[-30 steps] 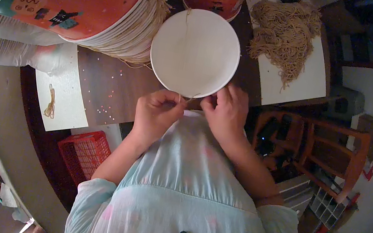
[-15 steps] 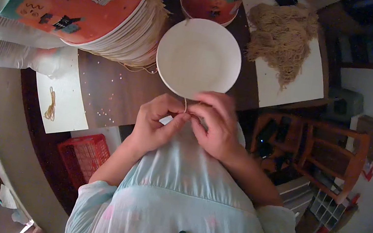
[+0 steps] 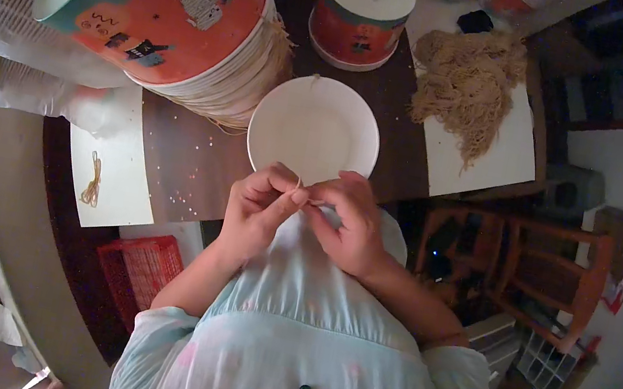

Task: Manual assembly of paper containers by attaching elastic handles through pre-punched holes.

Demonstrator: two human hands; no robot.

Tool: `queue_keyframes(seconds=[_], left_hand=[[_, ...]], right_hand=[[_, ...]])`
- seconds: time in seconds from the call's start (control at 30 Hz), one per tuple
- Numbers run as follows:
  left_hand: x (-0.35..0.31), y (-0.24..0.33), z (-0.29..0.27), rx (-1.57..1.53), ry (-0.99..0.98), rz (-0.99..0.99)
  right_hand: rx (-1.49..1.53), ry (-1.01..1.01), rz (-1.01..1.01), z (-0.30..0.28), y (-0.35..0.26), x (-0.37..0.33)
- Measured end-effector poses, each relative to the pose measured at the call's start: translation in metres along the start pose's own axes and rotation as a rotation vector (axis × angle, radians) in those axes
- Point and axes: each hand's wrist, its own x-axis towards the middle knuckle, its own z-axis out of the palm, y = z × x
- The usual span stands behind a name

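Note:
A white round paper bucket (image 3: pixel 315 124) lies with its open mouth toward me at the near edge of the table. A thin tan cord (image 3: pixel 299 182) rises in a small loop at its near rim. My left hand (image 3: pixel 264 203) pinches this cord between thumb and forefinger. Close beside it, my right hand (image 3: pixel 347 222) pinches the cord too, thumb and fingers together. The two sets of fingertips nearly touch. Where the cord joins the bucket is hidden behind my fingers.
A tall stack of orange printed buckets (image 3: pixel 186 6) leans at the left, with cords along its rims. Another orange bucket (image 3: pixel 362 16) stands upside down behind. A heap of tan cords (image 3: pixel 468 85) lies on white board at right. Below left is a red crate (image 3: pixel 140 268); right, a wooden chair (image 3: pixel 548 270).
My right hand's fingers have come down from a blurred, raised pose to a pinch. The view has shifted, so the table things sit lower in the picture.

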Motion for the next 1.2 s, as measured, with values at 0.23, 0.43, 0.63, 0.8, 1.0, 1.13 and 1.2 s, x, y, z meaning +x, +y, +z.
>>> queue_keyframes(seconds=[0.23,0.43,0.63,0.8,1.0,1.13,1.2], left_hand=[[0.007,0.006,-0.012,-0.195,0.027,0.23],[0.016,0.008,-0.022,-0.292,-0.075,0.208],[0.016,0.024,-0.032,0.233,-0.549,0.218],[0.005,0.041,0.021,0.573,-0.812,0.378],[-0.023,0.073,-0.025,0.492,0.049,0.558],[-0.017,0.099,-0.007,0.47,-0.165,0.586],[-0.024,0.12,0.009,0.31,-0.071,0.616]], right_hand=[[-0.138,-0.095,-0.02,0.001,0.006,-0.005],[-0.337,-0.241,-0.035,-0.008,0.0,0.001],[-0.465,-0.309,0.125,-0.059,-0.006,0.069],[-0.687,-0.539,0.213,-0.051,0.055,0.1],[-0.213,0.102,-0.061,-0.12,-0.007,0.081],[-0.311,0.254,-0.593,-0.137,-0.06,0.087],[-0.256,0.184,-0.569,-0.128,-0.101,0.103]])
